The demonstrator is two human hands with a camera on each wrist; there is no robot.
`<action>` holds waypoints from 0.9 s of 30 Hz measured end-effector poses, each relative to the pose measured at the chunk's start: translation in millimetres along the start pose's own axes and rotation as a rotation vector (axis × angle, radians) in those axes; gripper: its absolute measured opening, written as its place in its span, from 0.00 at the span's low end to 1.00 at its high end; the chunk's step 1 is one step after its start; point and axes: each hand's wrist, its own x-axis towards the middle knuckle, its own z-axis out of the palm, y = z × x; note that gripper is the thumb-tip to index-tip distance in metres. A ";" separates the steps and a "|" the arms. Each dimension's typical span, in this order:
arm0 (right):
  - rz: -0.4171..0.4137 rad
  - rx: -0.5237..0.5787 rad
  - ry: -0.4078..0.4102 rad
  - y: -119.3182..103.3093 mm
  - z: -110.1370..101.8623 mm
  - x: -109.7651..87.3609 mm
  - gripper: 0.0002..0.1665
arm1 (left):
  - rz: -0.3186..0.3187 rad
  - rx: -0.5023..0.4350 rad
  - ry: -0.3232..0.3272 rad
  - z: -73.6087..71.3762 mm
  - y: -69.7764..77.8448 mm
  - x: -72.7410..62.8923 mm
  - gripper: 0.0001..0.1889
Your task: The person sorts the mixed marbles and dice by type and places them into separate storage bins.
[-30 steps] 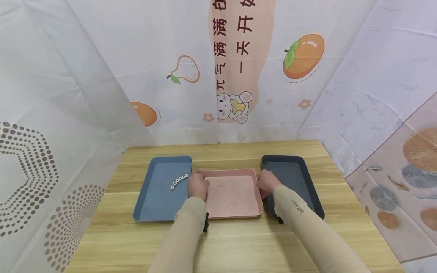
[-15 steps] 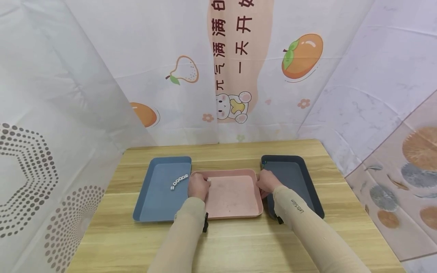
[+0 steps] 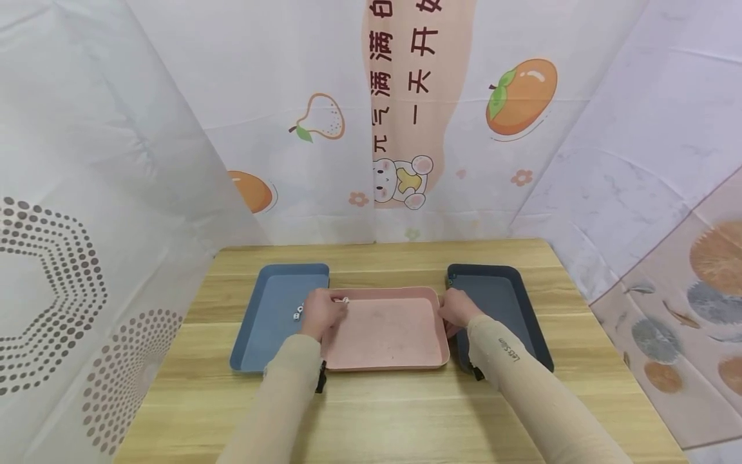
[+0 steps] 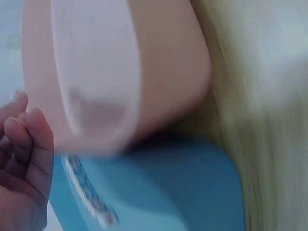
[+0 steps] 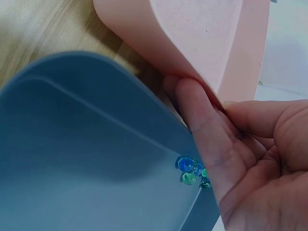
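My left hand (image 3: 321, 312) is over the left end of the pink tray (image 3: 385, 332), overlapping the blue tray (image 3: 249, 345). A small white die (image 3: 345, 300) is pinched at its fingertips, mostly hidden in the left wrist view. A row of white dice (image 4: 89, 192) lies in the blue tray, partly behind the hand in the head view. At the other end, my right hand (image 3: 458, 309) grips the pink tray's right rim, its thumb at the edge and fingers against the outer wall.
To the right stands a dark blue tray (image 3: 522, 309) with several blue and green glass marbles (image 5: 187, 166) in its far left corner. All three trays sit close together on a wooden table (image 3: 394, 412). Printed curtains (image 3: 278, 212) hang behind and at the sides.
My left hand has shifted left with the die, now covering part of the dice row. The right hand keeps its grip on the pink tray. The head view has shifted slightly.
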 end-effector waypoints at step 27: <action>-0.005 0.268 0.039 22.3 -28.1 -27.6 0.17 | -0.039 0.369 -0.111 -68.4 -71.7 -15.8 0.09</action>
